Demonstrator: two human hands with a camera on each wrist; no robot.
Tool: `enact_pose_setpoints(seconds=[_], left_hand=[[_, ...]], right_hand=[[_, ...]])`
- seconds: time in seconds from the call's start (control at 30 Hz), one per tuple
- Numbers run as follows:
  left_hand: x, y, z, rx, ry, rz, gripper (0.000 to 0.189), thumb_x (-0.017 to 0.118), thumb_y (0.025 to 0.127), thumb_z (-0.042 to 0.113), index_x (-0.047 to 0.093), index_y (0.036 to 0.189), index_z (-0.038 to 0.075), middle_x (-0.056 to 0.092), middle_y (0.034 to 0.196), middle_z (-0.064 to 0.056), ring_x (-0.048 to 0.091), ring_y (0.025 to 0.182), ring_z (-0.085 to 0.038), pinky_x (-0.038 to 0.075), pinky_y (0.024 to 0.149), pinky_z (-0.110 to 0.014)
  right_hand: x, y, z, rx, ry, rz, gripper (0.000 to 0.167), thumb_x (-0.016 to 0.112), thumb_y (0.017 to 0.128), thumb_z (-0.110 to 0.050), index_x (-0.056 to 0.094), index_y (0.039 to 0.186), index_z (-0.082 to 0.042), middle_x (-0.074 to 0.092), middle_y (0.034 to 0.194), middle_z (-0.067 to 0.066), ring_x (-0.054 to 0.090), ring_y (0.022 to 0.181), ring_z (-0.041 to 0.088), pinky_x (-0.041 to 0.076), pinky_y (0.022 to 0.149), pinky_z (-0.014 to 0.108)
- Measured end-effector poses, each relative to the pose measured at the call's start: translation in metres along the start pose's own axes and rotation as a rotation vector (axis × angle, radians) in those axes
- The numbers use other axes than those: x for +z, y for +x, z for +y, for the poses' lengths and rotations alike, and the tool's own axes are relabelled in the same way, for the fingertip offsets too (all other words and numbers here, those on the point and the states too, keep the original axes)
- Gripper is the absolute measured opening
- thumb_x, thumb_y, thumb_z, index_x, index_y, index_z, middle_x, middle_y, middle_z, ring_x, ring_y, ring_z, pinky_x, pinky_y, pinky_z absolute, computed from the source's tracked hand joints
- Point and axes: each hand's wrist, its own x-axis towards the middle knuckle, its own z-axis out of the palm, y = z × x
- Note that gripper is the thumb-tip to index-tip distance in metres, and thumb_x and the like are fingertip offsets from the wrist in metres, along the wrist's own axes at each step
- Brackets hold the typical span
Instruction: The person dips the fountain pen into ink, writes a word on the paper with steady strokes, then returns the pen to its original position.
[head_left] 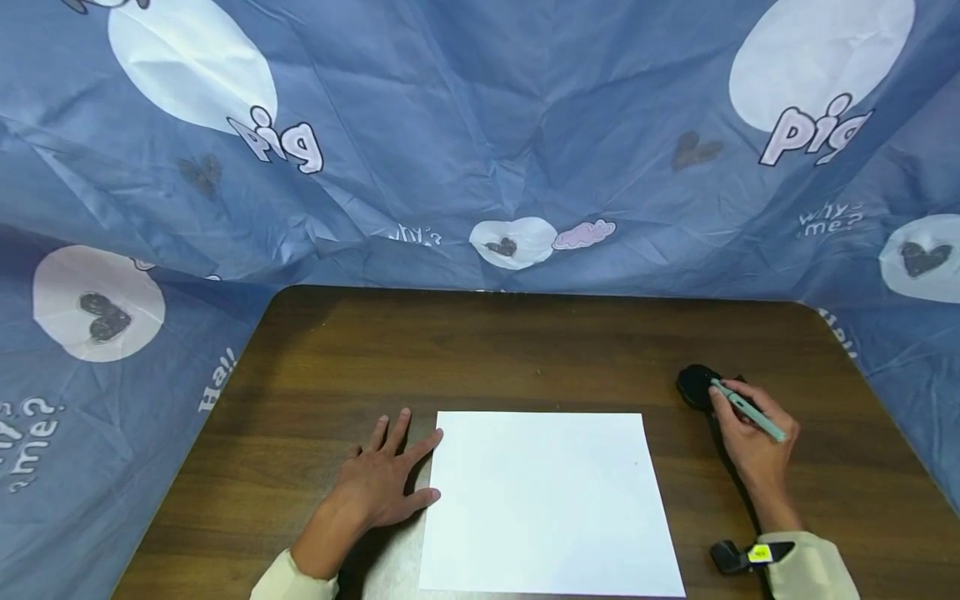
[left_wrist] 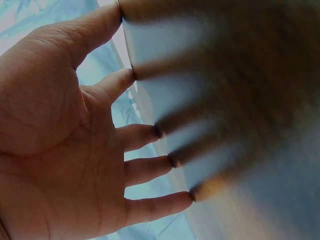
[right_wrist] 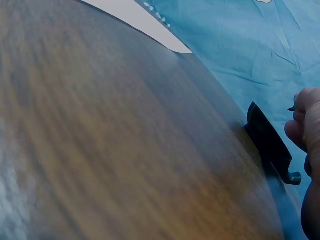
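Note:
A white sheet of paper (head_left: pixel 547 504) lies flat on the brown wooden table. My left hand (head_left: pixel 378 483) rests at its left side with fingers spread; thumb and index fingertips reach the paper's left edge, the others touch the tabletop. In the left wrist view the left palm (left_wrist: pixel 60 135) shows, fingers straight. Right of the paper, my right hand (head_left: pixel 757 446) pinches a pale green pen (head_left: pixel 750 410) above the table. Just beyond the pen's upper-left end stands a black round thing (head_left: pixel 695 387), seen as a tilted dark disc (right_wrist: pixel 267 137) in the right wrist view.
The wooden table (head_left: pixel 480 350) has rounded far corners. A blue printed cloth (head_left: pixel 450 150) hangs behind it and along both sides. A black wrist camera (head_left: pixel 738 557) with a yellow label sits at the right sleeve (head_left: pixel 810 567).

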Motion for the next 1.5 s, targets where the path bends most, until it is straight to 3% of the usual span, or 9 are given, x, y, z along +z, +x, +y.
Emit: enact_pose_setpoints(seconds=[0.23,0.47,0.6,0.8,1.03,1.33,1.5], left_hand=[[0.0010,0.0011,-0.0002,-0.007,0.002,-0.001,0.075,0.061,0.091,0.060,0.032,0.156,0.036,0.012,0.165,-0.017,0.015,0.149,-0.044,0.029,0.102,-0.073],[0.0013,0.0006,-0.0002,0.002,-0.008,0.014,0.075,0.062,0.091,0.059,0.033,0.156,0.035,0.012,0.165,-0.017,0.015,0.148,-0.045,0.028,0.101,-0.074],[0.0015,0.0001,-0.0005,0.003,-0.005,0.014,0.075,0.062,0.091,0.059,0.033,0.156,0.036,0.011,0.165,-0.016,0.015,0.149,-0.044,0.028,0.101,-0.074],[0.0012,-0.0004,-0.0003,-0.005,0.009,-0.002,0.075,0.061,0.091,0.061,0.031,0.157,0.037,0.011,0.166,-0.016,0.014,0.149,-0.043,0.028,0.102,-0.073],[0.0013,0.0016,-0.0003,-0.013,0.020,-0.002,0.076,0.061,0.091,0.062,0.031,0.156,0.037,0.011,0.166,-0.016,0.015,0.149,-0.043,0.029,0.102,-0.073],[-0.0012,0.0009,0.0004,-0.011,0.012,-0.003,0.076,0.061,0.091,0.061,0.031,0.156,0.036,0.011,0.166,-0.016,0.015,0.149,-0.043,0.028,0.103,-0.073],[-0.0008,-0.0005,0.0008,-0.002,0.003,0.007,0.075,0.061,0.091,0.060,0.032,0.156,0.036,0.012,0.165,-0.016,0.015,0.149,-0.043,0.028,0.103,-0.073]], right_hand=[[0.0008,0.0013,0.0004,0.008,-0.021,0.019,0.015,0.082,0.080,-0.004,0.076,0.092,0.002,0.073,0.085,0.013,0.057,0.066,-0.007,0.041,0.060,0.007],[0.0006,-0.0003,0.0008,0.062,-0.059,0.022,0.017,0.082,0.081,-0.012,0.076,0.090,0.001,0.065,0.082,-0.026,0.058,0.065,-0.007,0.042,0.058,0.007],[0.0005,-0.0010,0.0013,0.080,-0.066,0.020,0.017,0.082,0.082,-0.013,0.076,0.090,0.001,0.062,0.082,-0.031,0.057,0.065,-0.006,0.041,0.059,0.007],[-0.0005,-0.0014,0.0014,0.107,-0.084,0.038,0.017,0.082,0.082,-0.015,0.078,0.090,-0.001,0.065,0.081,-0.025,0.058,0.066,-0.008,0.042,0.061,0.009],[-0.0004,-0.0008,-0.0014,0.178,-0.166,0.029,0.020,0.082,0.082,-0.024,0.079,0.090,-0.006,0.061,0.080,-0.028,0.057,0.069,-0.011,0.039,0.067,0.010],[0.0017,-0.0009,-0.0018,0.174,-0.203,-0.020,0.023,0.078,0.086,-0.026,0.077,0.093,-0.004,0.072,0.087,0.007,0.055,0.068,-0.008,0.039,0.066,0.010],[0.0013,-0.0017,-0.0004,0.192,-0.199,-0.042,0.023,0.077,0.087,-0.026,0.078,0.095,-0.004,0.074,0.091,0.015,0.054,0.069,-0.012,0.038,0.068,0.011]])
